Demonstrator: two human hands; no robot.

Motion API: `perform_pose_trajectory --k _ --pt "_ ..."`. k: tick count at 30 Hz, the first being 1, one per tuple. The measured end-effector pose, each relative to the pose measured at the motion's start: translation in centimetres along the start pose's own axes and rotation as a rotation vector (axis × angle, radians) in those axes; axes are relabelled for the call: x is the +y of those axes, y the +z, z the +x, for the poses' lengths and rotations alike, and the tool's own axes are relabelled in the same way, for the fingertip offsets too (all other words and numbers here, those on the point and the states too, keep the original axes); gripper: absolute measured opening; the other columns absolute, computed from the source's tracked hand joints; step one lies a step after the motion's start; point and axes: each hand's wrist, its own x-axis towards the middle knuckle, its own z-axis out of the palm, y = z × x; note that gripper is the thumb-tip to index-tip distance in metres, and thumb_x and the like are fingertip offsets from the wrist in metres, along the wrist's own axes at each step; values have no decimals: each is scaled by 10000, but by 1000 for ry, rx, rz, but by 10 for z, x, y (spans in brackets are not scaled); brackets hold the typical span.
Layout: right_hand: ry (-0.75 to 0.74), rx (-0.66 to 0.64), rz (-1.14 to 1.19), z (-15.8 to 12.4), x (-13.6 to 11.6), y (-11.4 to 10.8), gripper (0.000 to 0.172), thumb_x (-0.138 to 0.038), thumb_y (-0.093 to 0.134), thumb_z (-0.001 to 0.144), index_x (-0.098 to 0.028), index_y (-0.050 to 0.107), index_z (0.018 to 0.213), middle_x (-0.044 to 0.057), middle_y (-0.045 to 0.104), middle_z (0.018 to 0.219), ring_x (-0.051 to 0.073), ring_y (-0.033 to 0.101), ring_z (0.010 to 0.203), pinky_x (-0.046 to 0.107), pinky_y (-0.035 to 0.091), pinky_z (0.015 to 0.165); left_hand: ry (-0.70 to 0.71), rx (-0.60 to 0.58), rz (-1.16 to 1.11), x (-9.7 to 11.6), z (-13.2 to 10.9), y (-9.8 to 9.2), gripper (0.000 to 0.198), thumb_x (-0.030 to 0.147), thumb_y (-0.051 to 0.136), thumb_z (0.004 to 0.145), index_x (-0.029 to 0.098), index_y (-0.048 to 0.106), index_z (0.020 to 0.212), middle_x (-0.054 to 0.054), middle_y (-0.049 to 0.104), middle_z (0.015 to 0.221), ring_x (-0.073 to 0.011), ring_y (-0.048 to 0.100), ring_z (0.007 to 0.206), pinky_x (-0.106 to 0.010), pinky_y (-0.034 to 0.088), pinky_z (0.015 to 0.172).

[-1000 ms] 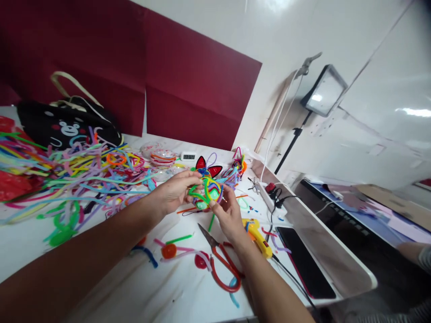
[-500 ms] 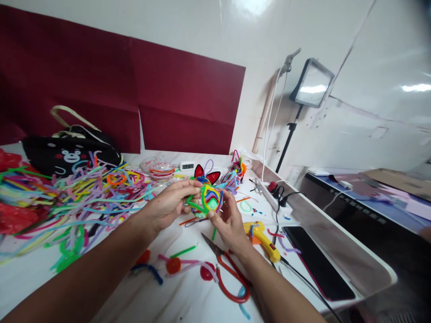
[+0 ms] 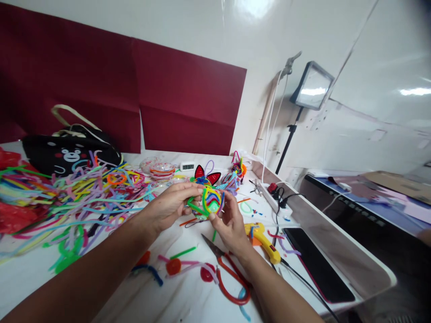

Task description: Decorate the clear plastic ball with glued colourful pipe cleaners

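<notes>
Between both hands is a clear round ball (image 3: 213, 205) decorated with yellow, red, blue, purple and green pipe cleaners in curved bands. My left hand (image 3: 173, 202) grips its left side, with a loose green pipe cleaner (image 3: 198, 207) sticking out by the fingertips. Thumb and fingers of my right hand (image 3: 231, 222) are closed around the ball's right edge. Just behind the ball stands a figure with red, black-edged ears (image 3: 211, 178). Red-handled scissors (image 3: 232, 280) lie beneath my right forearm, and a yellow glue gun (image 3: 264, 240) is to the right of it.
Loose pipe cleaners (image 3: 101, 197) cover the left of the table, before a black bag (image 3: 72, 154). A phone (image 3: 318, 264) lies by the table's right rim, near a power strip (image 3: 276, 199) with cords. A lamp (image 3: 313, 85) stands behind on the right.
The ball has turned very slightly in my fingers, and the view has shifted a little. Both hands keep their hold in nearly the same place.
</notes>
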Motion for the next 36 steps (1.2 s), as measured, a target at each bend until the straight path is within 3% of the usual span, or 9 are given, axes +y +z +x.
perform_pose_trajectory --k 20,29,36 --pt "-48 -51 -109 1 5 -3 570 -323 702 824 -239 416 1310 103 539 1293 212 592 1160 325 547 957 -12 -14 -15 -1 3 0 108 160 769 661 105 696 720 -16 600 652 -82 526 527 -160 342 401" --pt "-79 -81 -129 1 6 -5 582 -265 684 832 -241 388 1333 114 497 1311 213 579 1183 336 549 973 -18 -19 5 -2 2 1 94 183 734 667 101 688 676 -11 572 610 -73 482 504 -158 329 400" --pt "-108 -105 -155 0 8 -7 578 -237 674 847 -247 391 1351 104 523 1257 204 596 1130 335 555 947 -10 48 27 -2 1 4 106 195 724 634 115 653 635 -8 563 603 -89 499 529 -170 336 420"
